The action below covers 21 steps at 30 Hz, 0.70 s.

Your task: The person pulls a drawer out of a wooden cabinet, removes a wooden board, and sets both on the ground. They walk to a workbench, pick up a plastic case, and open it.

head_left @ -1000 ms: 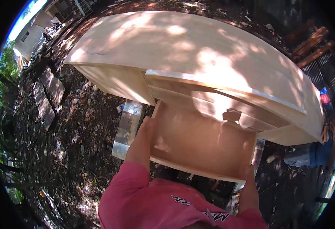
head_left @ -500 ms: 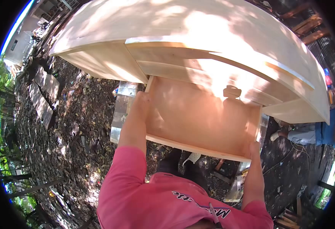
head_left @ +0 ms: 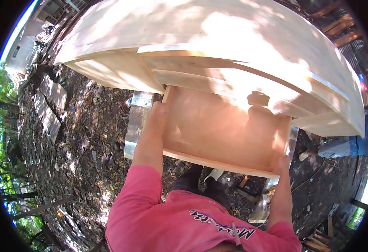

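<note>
A wide, shallow wooden drawer (head_left: 217, 130) sticks out from the front of a large pale wooden cabinet (head_left: 159, 29). Its back end sits inside the cabinet's middle opening. My left hand (head_left: 160, 110) is closed around the drawer's left side, near the cabinet. At the front right corner, my right hand (head_left: 283, 162) grips the drawer's right side. The fingers of both hands are mostly hidden behind the drawer walls. Bright sun patches and a head-shaped shadow fall on the drawer and cabinet.
Metal-faced boards (head_left: 135, 122) lie beneath the drawer on both sides. A co-worker in blue (head_left: 360, 145) is at the right edge. Flat slabs (head_left: 49, 105) lie on leaf-covered ground at the left. Wood scraps (head_left: 318, 243) are at the lower right.
The view has shifted slightly, moving the drawer and both hands a little rightward in the picture. My hold on the drawer looks the same. The co-worker's arm has moved.
</note>
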Available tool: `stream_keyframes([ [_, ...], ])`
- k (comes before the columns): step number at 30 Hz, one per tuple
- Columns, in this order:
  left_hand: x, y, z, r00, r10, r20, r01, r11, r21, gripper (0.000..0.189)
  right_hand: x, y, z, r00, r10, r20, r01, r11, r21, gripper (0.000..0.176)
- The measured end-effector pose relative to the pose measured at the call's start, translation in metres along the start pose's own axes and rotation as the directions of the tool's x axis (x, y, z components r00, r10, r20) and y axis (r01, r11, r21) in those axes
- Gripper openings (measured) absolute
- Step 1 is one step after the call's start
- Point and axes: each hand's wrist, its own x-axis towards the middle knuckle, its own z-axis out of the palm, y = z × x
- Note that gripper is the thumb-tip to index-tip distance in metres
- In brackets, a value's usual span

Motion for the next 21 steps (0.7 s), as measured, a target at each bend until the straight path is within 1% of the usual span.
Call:
stream_keyframes([
  [2, 0.004, 0.015, -0.001, 1.0, -0.019, -0.006, 0.019, 1.0, 0.001, 0.011, 0.008, -0.003, 0.0, 1.0, 0.007, 0.027, -0.008, 1.0, 0.028, 0.028],
  [4, 0.01, 0.026, -0.002, 0.999, -0.041, -0.013, 0.041, 0.999, -0.025, 0.013, 0.031, 0.005, 0.007, 0.995, -0.052, -0.085, 0.052, 0.999, -0.005, 0.029],
  [5, 0.013, 0.031, -0.001, 0.999, -0.051, -0.014, 0.05, 0.998, -0.048, 0.015, 0.046, 0.01, 0.01, 0.996, -0.053, -0.077, 0.053, 0.999, -0.01, 0.029],
  [7, 0.018, 0.04, -0.003, 0.997, -0.077, -0.004, 0.076, 0.99, -0.123, 0.018, 0.072, 0.026, 0.016, 0.982, -0.152, -0.114, 0.14, 0.984, -0.108, 0.031],
  [9, 0.02, 0.046, -0.004, 0.993, -0.109, 0.038, 0.115, 0.962, -0.248, 0.022, 0.084, 0.028, 0.017, 0.983, -0.146, -0.107, 0.134, 0.985, -0.109, 0.032],
  [12, 0.017, 0.052, -0.011, 0.981, -0.148, 0.126, 0.19, 0.869, -0.458, 0.029, 0.081, 0.002, 0.009, 0.989, -0.119, -0.084, 0.114, 0.992, -0.06, 0.033],
  [14, 0.016, 0.049, -0.014, 0.977, -0.119, 0.175, 0.199, 0.803, -0.561, 0.033, 0.079, -0.006, 0.006, 0.996, -0.083, -0.027, 0.084, 0.996, 0.018, 0.035],
  [15, 0.019, 0.043, -0.012, 0.979, -0.073, 0.19, 0.175, 0.782, -0.598, 0.032, 0.081, -0.004, 0.007, 0.996, -0.086, -0.029, 0.086, 0.996, 0.017, 0.035],
  [16, 0.021, 0.038, -0.011, 0.978, -0.027, 0.205, 0.153, 0.757, -0.635, 0.03, 0.081, -0.002, 0.007, 0.993, -0.108, -0.044, 0.106, 0.994, -0.032, 0.035],
  [17, 0.023, 0.032, -0.009, 0.973, 0.066, 0.223, 0.113, 0.703, -0.702, 0.028, 0.081, 0.0, 0.009, 0.99, -0.133, -0.057, 0.128, 0.989, -0.08, 0.035],
  [18, 0.024, 0.029, -0.009, 0.974, 0.064, 0.217, 0.112, 0.699, -0.706, 0.028, 0.084, 0.006, 0.012, 0.989, -0.14, -0.055, 0.135, 0.987, -0.081, 0.035],
  [20, 0.022, 0.023, -0.011, 0.934, -0.03, 0.355, 0.312, 0.553, -0.772, 0.024, 0.091, 0.019, 0.018, 0.989, -0.086, -0.121, 0.087, 0.996, 0.003, 0.033],
  [21, 0.018, 0.021, -0.012, 0.936, -0.035, 0.351, 0.311, 0.55, -0.775, 0.024, 0.086, 0.019, 0.016, 0.989, -0.092, -0.115, 0.092, 0.996, 0.002, 0.033],
])
